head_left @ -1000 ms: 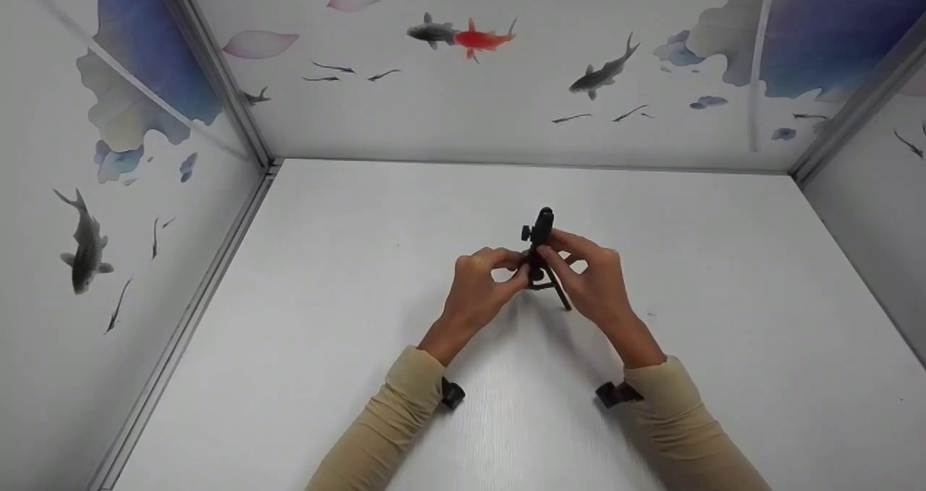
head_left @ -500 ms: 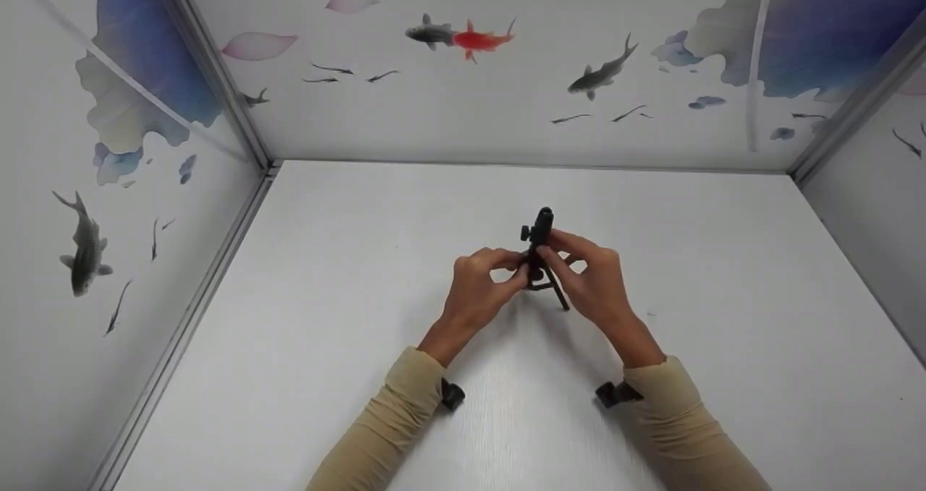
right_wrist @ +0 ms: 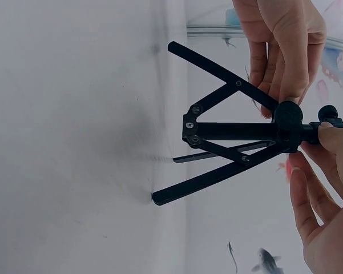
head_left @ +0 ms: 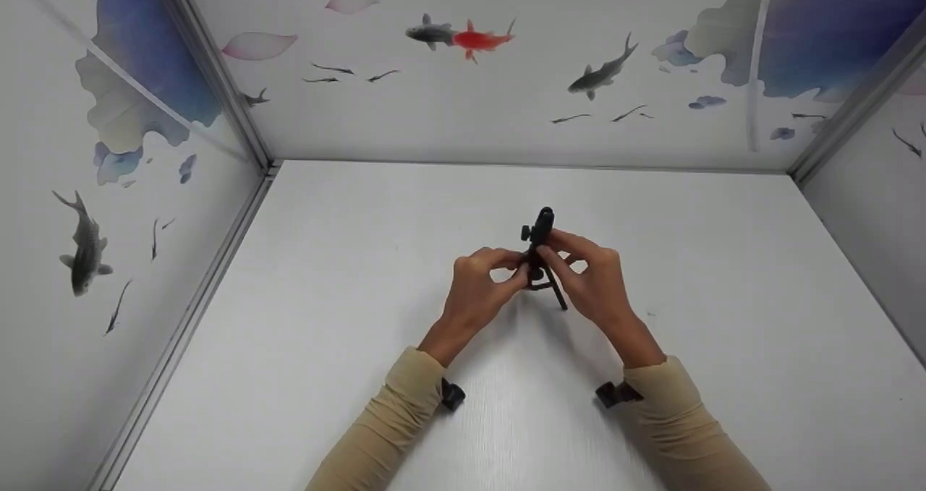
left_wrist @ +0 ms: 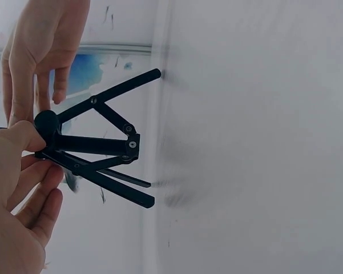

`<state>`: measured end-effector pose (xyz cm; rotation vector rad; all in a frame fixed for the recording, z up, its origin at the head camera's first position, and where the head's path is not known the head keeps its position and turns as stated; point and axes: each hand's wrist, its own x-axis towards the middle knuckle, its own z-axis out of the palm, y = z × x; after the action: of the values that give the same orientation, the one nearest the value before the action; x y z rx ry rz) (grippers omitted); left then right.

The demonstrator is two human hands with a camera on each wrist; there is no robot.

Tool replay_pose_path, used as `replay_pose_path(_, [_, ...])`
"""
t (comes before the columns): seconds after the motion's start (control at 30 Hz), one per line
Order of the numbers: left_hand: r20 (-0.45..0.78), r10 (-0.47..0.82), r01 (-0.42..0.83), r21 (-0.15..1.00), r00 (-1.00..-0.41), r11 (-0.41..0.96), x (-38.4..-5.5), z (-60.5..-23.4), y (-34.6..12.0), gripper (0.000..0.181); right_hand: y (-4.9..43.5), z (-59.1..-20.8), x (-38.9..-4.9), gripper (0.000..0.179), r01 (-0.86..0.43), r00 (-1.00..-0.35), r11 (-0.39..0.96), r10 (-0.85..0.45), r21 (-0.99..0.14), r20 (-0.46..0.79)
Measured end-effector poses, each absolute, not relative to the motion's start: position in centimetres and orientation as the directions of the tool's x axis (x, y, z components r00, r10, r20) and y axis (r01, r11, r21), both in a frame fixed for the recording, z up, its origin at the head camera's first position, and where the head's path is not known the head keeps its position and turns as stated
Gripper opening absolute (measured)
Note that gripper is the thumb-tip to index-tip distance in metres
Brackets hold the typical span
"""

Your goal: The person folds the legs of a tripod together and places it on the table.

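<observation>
A black mini tripod (head_left: 537, 252) is held upright between both hands near the middle of the table, its legs spread and joined by braces to a centre column. My left hand (head_left: 474, 288) pinches the round collar (left_wrist: 47, 122) where the legs meet. Slightly higher, my right hand (head_left: 595, 281) grips the neck below the head, thumb and fingers on either side. A small knob (head_left: 526, 233) sticks out left of the head. In the right wrist view the leg tips come close to the tabletop; whether they touch it I cannot tell. The fingers hide part of the collar and neck.
The white tabletop (head_left: 347, 274) is bounded by a back wall (head_left: 470, 115) and side walls printed with fish and leaves. Grey metal rails (head_left: 217, 259) run along the left edge. A black wrist camera (head_left: 452, 395) sits under the left cuff, another (head_left: 613, 394) under the right.
In the head view the lowest leg tip has shifted slightly left. Both hands keep their holds on the tripod and stay almost still.
</observation>
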<state>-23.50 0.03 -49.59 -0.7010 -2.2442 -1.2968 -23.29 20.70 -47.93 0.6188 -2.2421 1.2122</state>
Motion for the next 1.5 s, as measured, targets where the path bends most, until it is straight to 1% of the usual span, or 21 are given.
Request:
replay_pose_path(0.37, [0.613,0.197,0.632,0.657,-0.765,0.412,-23.50,-49.61,0.02,0.013,20.72,-47.95,-23.24,0.034,-0.618,-0.759,0.468,-0.147,-0.632,0.634])
replay_pose_path(0.57, [0.632,0.189,0.648,0.653,-0.751,0.392,-23.54,-49.61,0.05,0.014,20.66,-47.93,-23.23,0.033,-0.618,-0.754,0.482,-0.143,-0.620,0.641])
replay_pose_path(0.7, [0.631,0.188,0.647,0.656,-0.753,0.389,-23.52,-49.56,0.07,0.013,20.64,-47.99,-23.28,0.034,-0.627,-0.745,0.486,-0.144,-0.609,0.651])
replay_pose_path(1.03, [0.646,0.178,0.655,0.643,-0.742,0.397,-23.42,-49.55,0.06,0.013,20.55,-47.90,-23.13,0.034,-0.607,-0.762,0.496,-0.139,-0.621,0.633])
replay_pose_path(1.27, [0.655,0.171,0.661,0.639,-0.736,0.393,-23.43,-49.68,0.03,0.014,20.55,-47.96,-23.18,0.033,-0.620,-0.751,0.485,-0.141,-0.616,0.645])
replay_pose_path(1.5, [0.657,0.165,0.660,0.642,-0.736,0.390,-23.44,-49.62,0.03,0.014,20.58,-47.81,-23.11,0.032,-0.618,-0.754,0.490,-0.147,-0.615,0.641])
